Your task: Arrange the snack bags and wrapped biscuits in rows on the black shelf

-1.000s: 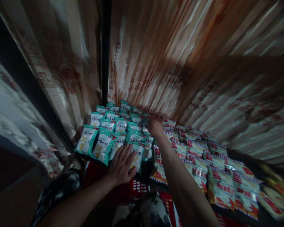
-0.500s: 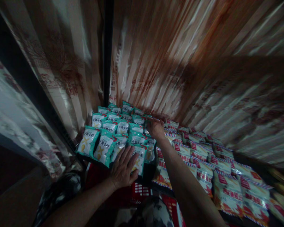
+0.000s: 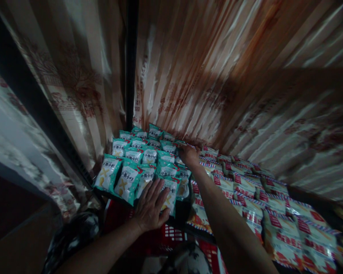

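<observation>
Several teal snack packets (image 3: 131, 167) lie in rows on a dark shelf, and several red-and-white packets (image 3: 246, 190) fill the space to their right. My left hand (image 3: 151, 205) lies flat with fingers spread on the front teal packets. My right hand (image 3: 188, 154) reaches to the back between the two groups, fingers curled on a packet near the curtain; what it holds is hard to make out.
A striped, shiny curtain (image 3: 217, 76) hangs close behind the shelf. A dark upright post (image 3: 130, 64) stands at the corner. A red plastic crate (image 3: 160, 236) sits below the shelf's front edge.
My right hand has drawn slightly back from the curtain. The left hand stays pressed on the front teal packets. The view has shifted a little.
</observation>
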{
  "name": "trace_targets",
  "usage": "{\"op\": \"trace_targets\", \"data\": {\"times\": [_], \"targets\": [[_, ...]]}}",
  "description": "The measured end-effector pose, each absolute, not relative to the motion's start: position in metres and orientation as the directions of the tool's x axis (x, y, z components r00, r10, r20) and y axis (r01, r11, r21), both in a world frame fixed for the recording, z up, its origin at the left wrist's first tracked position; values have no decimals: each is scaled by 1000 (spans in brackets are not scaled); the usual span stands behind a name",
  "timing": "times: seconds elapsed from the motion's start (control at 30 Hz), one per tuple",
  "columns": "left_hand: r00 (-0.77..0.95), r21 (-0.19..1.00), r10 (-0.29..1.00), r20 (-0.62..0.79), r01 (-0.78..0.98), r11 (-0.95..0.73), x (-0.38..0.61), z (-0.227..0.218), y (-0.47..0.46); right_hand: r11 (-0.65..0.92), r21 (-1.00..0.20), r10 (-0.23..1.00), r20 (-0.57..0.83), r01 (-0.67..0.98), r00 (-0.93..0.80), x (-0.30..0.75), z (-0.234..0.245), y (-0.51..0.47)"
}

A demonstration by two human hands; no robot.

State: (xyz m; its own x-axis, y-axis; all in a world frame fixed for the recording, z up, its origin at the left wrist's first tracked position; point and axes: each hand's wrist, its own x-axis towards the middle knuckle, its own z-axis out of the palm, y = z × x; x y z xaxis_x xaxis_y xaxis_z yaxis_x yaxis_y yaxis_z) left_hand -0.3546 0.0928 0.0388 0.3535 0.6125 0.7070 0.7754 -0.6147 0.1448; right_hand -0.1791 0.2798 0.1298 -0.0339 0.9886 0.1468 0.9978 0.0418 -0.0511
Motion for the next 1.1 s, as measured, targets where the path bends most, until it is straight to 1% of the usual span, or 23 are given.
{"op": "trace_targets", "data": {"times": [0.2,0.3,0.37,0.43,0.5,0.53,0.63,0.77,0.83,0.93,1.1], "targets": [[357,143,612,706,775,-616,-355,39,93,89,-65,985,156,994,-78,-176,127,284],[354,147,614,705,775,-615,-355,39,93,100,-93,978,195,991,-80,-175,123,283],[354,149,617,702,775,-614,-354,39,93,110,-126,956,284,986,-71,-174,120,281],[355,152,621,698,775,-614,-354,39,93,157,-136,906,414,978,-87,-176,120,278],[363,150,620,695,771,-619,-354,39,93,230,-108,844,517,967,-143,-178,122,275],[365,149,618,696,769,-622,-355,39,93,266,-89,823,539,960,-178,-180,123,274],[361,151,614,702,767,-624,-355,39,93,317,-70,825,513,946,-239,-186,124,273],[356,158,625,695,772,-616,-354,39,93,315,-64,874,408,947,-263,-190,119,274],[358,157,628,691,774,-614,-354,38,93,305,-70,884,392,950,-255,-191,118,275],[354,154,617,703,771,-618,-354,37,93,311,-93,869,430,946,-243,-189,119,274],[368,134,615,698,776,-617,-355,35,93,386,-151,815,518,910,-259,-186,122,264]]}}
